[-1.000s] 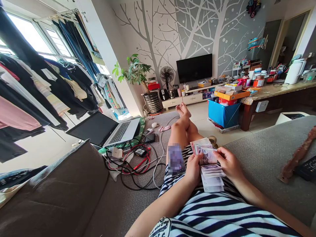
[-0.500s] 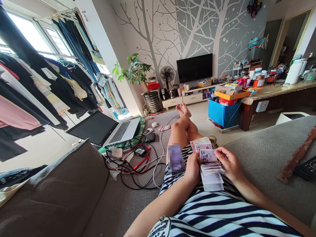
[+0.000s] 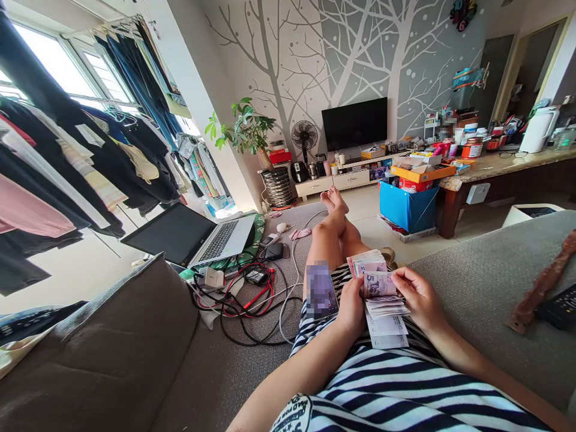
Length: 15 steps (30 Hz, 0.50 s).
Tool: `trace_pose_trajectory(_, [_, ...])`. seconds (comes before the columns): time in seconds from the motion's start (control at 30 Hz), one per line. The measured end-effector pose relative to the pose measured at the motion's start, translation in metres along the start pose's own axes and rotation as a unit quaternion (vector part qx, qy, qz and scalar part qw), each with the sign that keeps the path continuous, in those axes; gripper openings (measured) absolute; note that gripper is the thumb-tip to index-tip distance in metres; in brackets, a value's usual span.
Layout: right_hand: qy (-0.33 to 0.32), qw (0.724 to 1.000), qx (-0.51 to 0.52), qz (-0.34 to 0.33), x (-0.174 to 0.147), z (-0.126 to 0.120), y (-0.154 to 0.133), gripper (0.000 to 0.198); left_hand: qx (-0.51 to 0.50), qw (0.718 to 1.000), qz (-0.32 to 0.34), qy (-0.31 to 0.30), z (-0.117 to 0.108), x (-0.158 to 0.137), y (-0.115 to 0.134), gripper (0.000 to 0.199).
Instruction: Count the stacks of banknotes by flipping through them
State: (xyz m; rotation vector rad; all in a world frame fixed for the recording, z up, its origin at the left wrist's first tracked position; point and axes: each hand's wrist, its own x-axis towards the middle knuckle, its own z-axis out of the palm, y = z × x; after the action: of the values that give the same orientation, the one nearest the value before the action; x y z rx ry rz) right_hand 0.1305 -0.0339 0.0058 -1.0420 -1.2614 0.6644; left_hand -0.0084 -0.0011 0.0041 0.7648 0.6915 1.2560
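Observation:
A purple banknote (image 3: 378,284) marked with a 5 is stretched between my two hands above my lap. My left hand (image 3: 351,305) pinches its left end, with the fingers partly hidden behind the notes. On the right end, my right hand (image 3: 417,298) has thumb and fingertips closed. Just beyond lies a fanned pile of banknotes (image 3: 365,261) on my striped clothing. Nearer to me, more pale notes (image 3: 387,326) lie overlapped on the cloth below my hands. A phone (image 3: 332,297), its screen partly blurred, rests on my thigh beside my left hand.
Left of my legs, tangled cables (image 3: 252,300) and an open laptop (image 3: 216,237) lie on the grey sofa (image 3: 216,372). A remote control (image 3: 560,309) and a brown strip-like object (image 3: 540,282) are at the right. Beyond stands a blue storage box (image 3: 407,207).

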Motion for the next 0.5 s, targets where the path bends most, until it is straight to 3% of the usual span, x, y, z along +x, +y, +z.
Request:
trace_pose_trajectory(0.37, [0.002, 1.000, -0.018, -0.006, -0.0009, 0.0000, 0.0040, 0.044, 0.000, 1.000, 0.006, -0.006, 0.0035, -0.0025, 0.0031, 0.032])
trace_pose_trajectory(0.5, [-0.014, 1.000, 0.027, -0.001, -0.0023, -0.0006, 0.0070, 0.048, -0.017, 1.000, -0.013, 0.002, 0.0038, -0.0039, 0.0031, 0.030])
